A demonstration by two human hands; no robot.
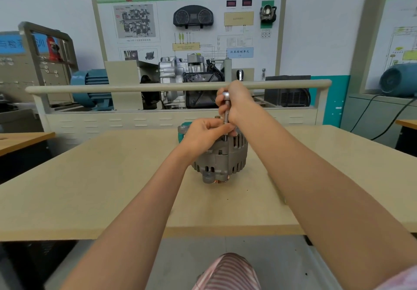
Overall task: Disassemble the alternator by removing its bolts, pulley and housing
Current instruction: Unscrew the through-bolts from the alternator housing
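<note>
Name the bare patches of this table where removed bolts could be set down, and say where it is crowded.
Bare table lies left of the alternator, right of it toward the far edge, and between the forearms up to the near edge. It is crowded on top of the alternator, where both hands hold the metal tool.

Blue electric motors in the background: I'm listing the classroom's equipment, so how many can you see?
2. One blue motor stands at left, behind the bench rail. The other blue motor sits on the counter at the far right edge. More may be hidden outside the view.
</note>
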